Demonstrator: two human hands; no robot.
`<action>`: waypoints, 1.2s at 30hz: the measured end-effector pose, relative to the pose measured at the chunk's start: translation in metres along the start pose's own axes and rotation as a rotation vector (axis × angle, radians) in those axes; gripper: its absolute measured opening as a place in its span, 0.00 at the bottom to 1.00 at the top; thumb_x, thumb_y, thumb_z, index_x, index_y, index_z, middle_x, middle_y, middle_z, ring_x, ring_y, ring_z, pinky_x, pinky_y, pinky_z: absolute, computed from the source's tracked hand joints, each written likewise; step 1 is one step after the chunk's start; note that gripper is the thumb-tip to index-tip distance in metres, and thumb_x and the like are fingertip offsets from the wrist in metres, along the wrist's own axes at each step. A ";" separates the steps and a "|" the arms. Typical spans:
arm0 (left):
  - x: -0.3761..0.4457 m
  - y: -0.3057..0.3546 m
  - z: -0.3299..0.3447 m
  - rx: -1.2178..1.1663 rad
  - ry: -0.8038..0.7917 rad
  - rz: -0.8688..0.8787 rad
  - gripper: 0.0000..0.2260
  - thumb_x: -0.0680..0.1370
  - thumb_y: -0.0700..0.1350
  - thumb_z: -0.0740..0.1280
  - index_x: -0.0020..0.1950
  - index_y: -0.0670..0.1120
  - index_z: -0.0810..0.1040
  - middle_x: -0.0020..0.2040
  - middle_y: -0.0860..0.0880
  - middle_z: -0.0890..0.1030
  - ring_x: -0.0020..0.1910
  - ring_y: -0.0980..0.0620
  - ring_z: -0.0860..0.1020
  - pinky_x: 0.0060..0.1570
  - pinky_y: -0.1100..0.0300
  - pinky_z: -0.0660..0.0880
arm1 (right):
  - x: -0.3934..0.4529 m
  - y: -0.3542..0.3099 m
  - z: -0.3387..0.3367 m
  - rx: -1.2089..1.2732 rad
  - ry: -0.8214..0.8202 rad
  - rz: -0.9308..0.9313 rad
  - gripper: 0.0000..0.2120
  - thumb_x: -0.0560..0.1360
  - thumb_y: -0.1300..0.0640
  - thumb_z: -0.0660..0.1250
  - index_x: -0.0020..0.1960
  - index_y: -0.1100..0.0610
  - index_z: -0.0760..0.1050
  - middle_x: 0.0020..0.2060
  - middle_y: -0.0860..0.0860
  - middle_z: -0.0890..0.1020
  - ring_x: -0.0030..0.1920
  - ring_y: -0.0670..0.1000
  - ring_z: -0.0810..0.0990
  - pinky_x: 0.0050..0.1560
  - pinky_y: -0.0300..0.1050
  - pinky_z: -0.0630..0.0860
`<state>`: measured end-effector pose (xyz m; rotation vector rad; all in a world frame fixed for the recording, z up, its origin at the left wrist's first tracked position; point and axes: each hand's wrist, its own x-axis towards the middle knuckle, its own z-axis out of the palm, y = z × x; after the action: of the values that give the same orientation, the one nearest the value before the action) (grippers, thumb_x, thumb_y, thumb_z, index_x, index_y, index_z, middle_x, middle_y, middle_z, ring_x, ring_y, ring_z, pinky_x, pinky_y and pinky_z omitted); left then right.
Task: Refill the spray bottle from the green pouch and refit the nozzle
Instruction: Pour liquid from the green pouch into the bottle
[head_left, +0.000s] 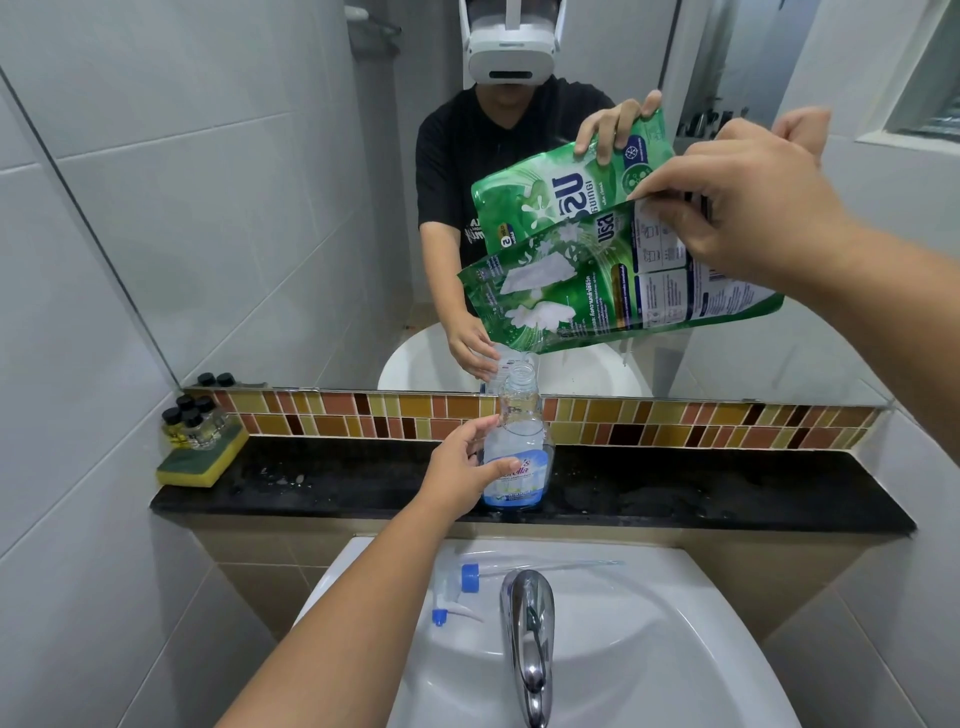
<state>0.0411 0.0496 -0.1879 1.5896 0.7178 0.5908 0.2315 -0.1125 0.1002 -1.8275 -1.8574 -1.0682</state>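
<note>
**Pouch tipped over the open bottle neck**

The fingers and thumb of the left hand (457, 465) are curled round the shoulder of the clear plastic spray bottle with the blue-and-white label (517, 447), evidently so that it is steadied while liquid is poured. The bottle is stood upright on the black stone ledge (727, 493), near the middle of its front edge, with the neck left open.

The fingers of the right hand (737, 208) are pinched on the raised bottom end of the green printed refill pouch (613, 291). The pouch is held tilted, its lower corner brought just above the bottle mouth, so that the contents can be run downward. Whether liquid is flowing cannot be told for certain; little liquid can be made out in the bottle, so the filling is judged unfinished.

The white trigger nozzle with blue collar and long dip tube (462, 592) is laid on the back rim of the white ceramic basin (675, 623), beside the chrome tap (527, 639), kept within reach for refitting.
</note>
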 end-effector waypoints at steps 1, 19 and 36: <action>0.000 0.000 0.000 0.005 0.000 -0.001 0.29 0.70 0.42 0.77 0.69 0.52 0.73 0.66 0.52 0.76 0.63 0.57 0.72 0.48 0.66 0.75 | 0.000 0.000 0.000 0.002 0.000 0.000 0.07 0.77 0.54 0.66 0.52 0.53 0.81 0.39 0.51 0.82 0.41 0.53 0.68 0.42 0.44 0.48; 0.001 -0.001 0.001 0.009 0.004 0.001 0.28 0.70 0.41 0.77 0.67 0.53 0.73 0.64 0.54 0.77 0.61 0.58 0.72 0.52 0.62 0.77 | -0.003 0.001 0.002 0.039 -0.016 0.029 0.08 0.77 0.55 0.66 0.53 0.54 0.81 0.40 0.51 0.82 0.41 0.53 0.67 0.42 0.47 0.55; 0.001 -0.004 0.000 0.038 0.005 -0.003 0.29 0.69 0.43 0.78 0.68 0.53 0.73 0.56 0.63 0.77 0.56 0.66 0.74 0.61 0.53 0.75 | -0.020 0.002 0.023 0.086 -0.018 0.104 0.07 0.76 0.56 0.67 0.53 0.51 0.81 0.43 0.49 0.83 0.43 0.51 0.67 0.41 0.44 0.50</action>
<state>0.0417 0.0508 -0.1916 1.6226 0.7393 0.5816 0.2426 -0.1115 0.0715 -1.8679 -1.7681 -0.9248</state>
